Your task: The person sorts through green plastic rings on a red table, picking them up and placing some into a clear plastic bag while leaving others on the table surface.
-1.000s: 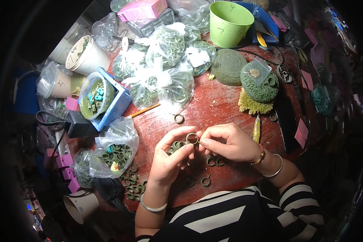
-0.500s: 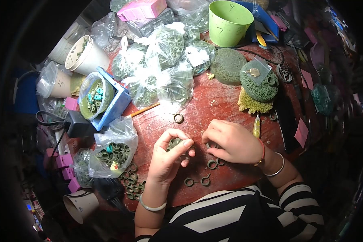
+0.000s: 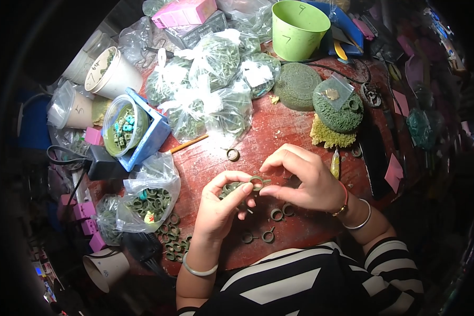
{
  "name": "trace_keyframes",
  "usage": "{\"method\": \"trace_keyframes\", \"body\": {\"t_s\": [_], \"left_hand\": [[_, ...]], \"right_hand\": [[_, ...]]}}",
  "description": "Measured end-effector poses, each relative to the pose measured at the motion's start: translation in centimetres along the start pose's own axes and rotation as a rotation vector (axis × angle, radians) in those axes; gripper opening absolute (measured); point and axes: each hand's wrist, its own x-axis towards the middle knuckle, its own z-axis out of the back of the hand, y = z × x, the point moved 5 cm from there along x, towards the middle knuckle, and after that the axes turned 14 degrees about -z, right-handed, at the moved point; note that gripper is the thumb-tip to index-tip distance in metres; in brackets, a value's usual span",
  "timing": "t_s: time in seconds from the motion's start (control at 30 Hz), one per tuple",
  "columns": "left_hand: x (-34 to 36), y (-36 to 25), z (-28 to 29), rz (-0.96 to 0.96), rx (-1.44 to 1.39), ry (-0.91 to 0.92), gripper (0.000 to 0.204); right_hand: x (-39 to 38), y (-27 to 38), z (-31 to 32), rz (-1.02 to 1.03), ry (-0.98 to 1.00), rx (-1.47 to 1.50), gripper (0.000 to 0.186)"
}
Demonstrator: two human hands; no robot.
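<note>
My left hand (image 3: 215,206) is closed around several dark green rings, cupped in the palm and fingers. One green ring with a short stem (image 3: 256,178) sticks out at its thumb and fingertip. My right hand (image 3: 310,184) hovers just right of that ring, thumb and fingers spread, with nothing visible between them. Below the hands on the red table lie loose stemmed rings (image 3: 268,240), two close under my right hand and two nearer my body. A single ring (image 3: 233,159) lies beyond my left hand.
At left, a plastic bag (image 3: 166,174) of rings stands beside a pile of rings (image 3: 169,257). Tied bags (image 3: 216,60) fill the back, near a green bucket (image 3: 295,45). Round green pads (image 3: 295,87), a yellow-handled tool (image 3: 335,166) and a brown stick (image 3: 189,144) lie about.
My right hand has lifted from the table and opened, its fingers spreading apart. A ring now shows at my left fingertips, where none stuck out before.
</note>
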Motion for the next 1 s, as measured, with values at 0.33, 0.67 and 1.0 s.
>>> {"method": "trace_keyframes", "body": {"t_s": [0.33, 0.67, 1.0], "left_hand": [[0.1, 0.1, 0.6, -0.023, 0.005, -0.034, 0.013], [0.3, 0.2, 0.3, 0.002, -0.093, 0.058, 0.028], [0.3, 0.6, 0.3, 0.036, -0.097, 0.067, 0.031]], "right_hand": [[0.2, -0.2, 0.2, 0.034, -0.018, 0.033, 0.013], [0.1, -0.8, 0.3, -0.13, -0.033, 0.017, 0.01], [0.2, -1.4, 0.1, -0.227, 0.072, 0.099, 0.009]]}}
